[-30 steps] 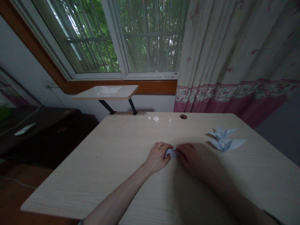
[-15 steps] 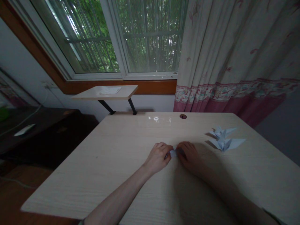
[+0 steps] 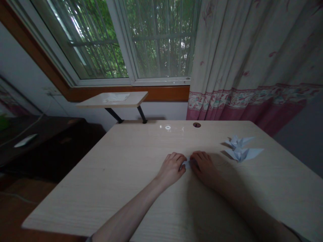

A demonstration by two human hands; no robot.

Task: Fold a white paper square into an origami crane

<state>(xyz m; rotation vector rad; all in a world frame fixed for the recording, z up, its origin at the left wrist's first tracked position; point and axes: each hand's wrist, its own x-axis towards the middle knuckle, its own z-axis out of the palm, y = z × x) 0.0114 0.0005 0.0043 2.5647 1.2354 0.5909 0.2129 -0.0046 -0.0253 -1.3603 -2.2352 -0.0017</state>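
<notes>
- The left hand [image 3: 171, 167] and right hand [image 3: 203, 164] rested on the pale wood-grain bench [image 3: 121, 168], meeting near its middle.
- Each grip closed from its own side on a small pale-blue folded paper piece [image 3: 186, 164], steadying it between them.
- Two pale-blue origami paper cranes [image 3: 241, 155] lay apart, toward the bench's right edge, clear of the hands.

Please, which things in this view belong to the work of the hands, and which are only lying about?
Part of the work: left hand, right hand, small folded paper pinched between them.

Just lying about: two origami cranes, white sheet on the small raised table, white slip on the dark cabinet.
</notes>
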